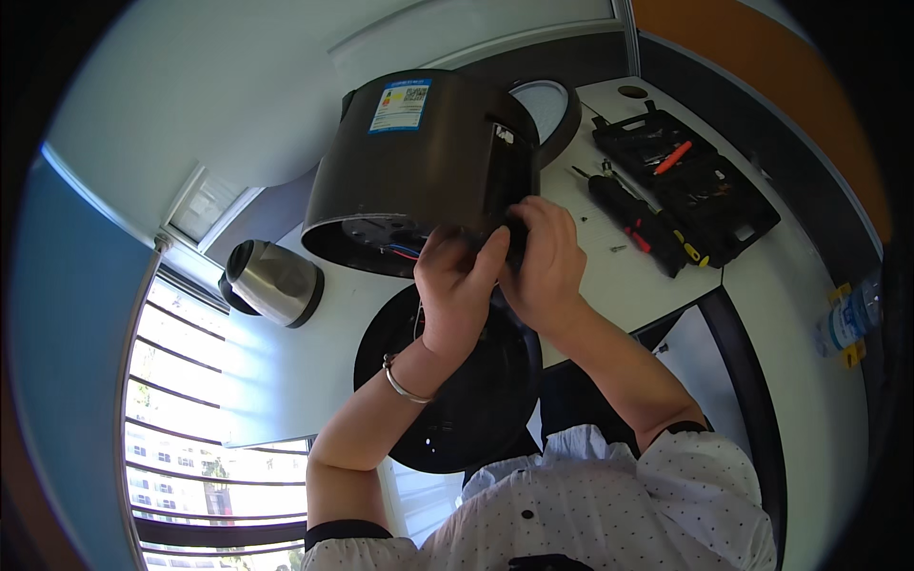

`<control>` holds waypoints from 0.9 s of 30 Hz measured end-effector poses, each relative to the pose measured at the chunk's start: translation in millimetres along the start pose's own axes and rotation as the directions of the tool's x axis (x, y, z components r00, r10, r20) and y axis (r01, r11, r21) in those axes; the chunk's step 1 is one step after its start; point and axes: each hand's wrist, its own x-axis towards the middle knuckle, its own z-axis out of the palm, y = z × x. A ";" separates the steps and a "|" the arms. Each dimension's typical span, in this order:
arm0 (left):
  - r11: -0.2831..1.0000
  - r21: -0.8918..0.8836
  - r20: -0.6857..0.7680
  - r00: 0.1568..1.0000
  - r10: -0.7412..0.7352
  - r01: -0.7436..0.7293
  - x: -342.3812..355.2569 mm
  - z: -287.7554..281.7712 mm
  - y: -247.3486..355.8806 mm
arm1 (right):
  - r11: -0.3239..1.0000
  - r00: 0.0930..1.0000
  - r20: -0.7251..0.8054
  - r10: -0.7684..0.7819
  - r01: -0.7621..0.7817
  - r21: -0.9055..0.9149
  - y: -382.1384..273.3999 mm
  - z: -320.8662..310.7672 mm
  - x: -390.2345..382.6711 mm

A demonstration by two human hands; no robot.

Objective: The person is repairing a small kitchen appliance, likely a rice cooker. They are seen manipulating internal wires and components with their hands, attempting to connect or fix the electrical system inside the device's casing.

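Note:
A dark cylindrical appliance housing (419, 171), with a blue-edged label on its side, lies tilted on the white table. Red and blue wires (400, 251) show inside its open bottom. My left hand (455, 290) is closed on the near rim, its fingers curled inward and its thumb pressed up. Close beside it, my right hand (545, 262) grips the same edge below a dark recessed panel (505, 171). Whatever small part sits between the fingertips is hidden. Under my hands is a round black base (447, 400), joined by a thin pale wire (417, 319).
A round lid (562, 119) stands open behind the housing. To the right lies an open black tool case (719, 205) with screwdrivers, near a dark tool pouch (633, 219) and loose screws (618, 249). A steel kettle (276, 283) stands left; a plastic bottle (850, 319) is far right.

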 end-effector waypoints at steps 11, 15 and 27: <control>0.770 0.444 0.138 0.884 0.446 -0.458 -12.7 -43.4 17.2 | 0.999 0.998 0.042 0.045 -0.046 0.007 0.5 1.5 -6.5; 0.022 0.681 0.502 0.490 0.713 -0.732 7.7 -59.4 28.6 | 1.000 1.000 0.008 -0.007 0.007 0.007 7.8 3.9 -8.2; -0.260 0.370 0.733 0.109 0.671 -0.892 56.0 -41.4 26.9 | 0.997 0.998 0.054 -0.033 0.036 -0.061 2.3 -1.3 -2.3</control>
